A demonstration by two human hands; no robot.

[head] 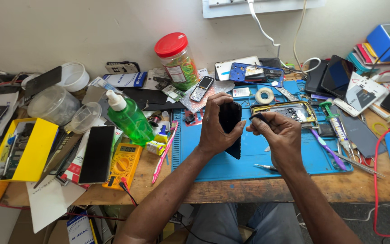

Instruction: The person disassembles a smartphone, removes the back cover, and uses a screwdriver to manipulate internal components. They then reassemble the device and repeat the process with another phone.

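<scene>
Nearest the camera, the person's two forearms rose from below over the front edge of the wooden tabletop [249, 192]. The left hand [215, 129] had its grip wrapped around a dark phone [230, 118], held upright and tilted above the blue work mat [213, 165]. The right hand [280, 131] sat just beside it, its grip pinched shut on a small dark piece [257, 116] whose kind could not be told, close to the phone's edge. On the mat near the right wrist lay a thin metal tool [263, 166], and a purple-handled brush [325, 147] lay further right. Left of the mat were a yellow multimeter [123, 163], a black phone lying flat [97, 153], a green pump bottle [129, 116] and a yellow box [34, 151]. Behind the hands an opened phone frame [290, 110] rested on the mat beside a roll of tape [264, 95]. Farther back, by the wall, stood a red-lidded jar [177, 61].
</scene>
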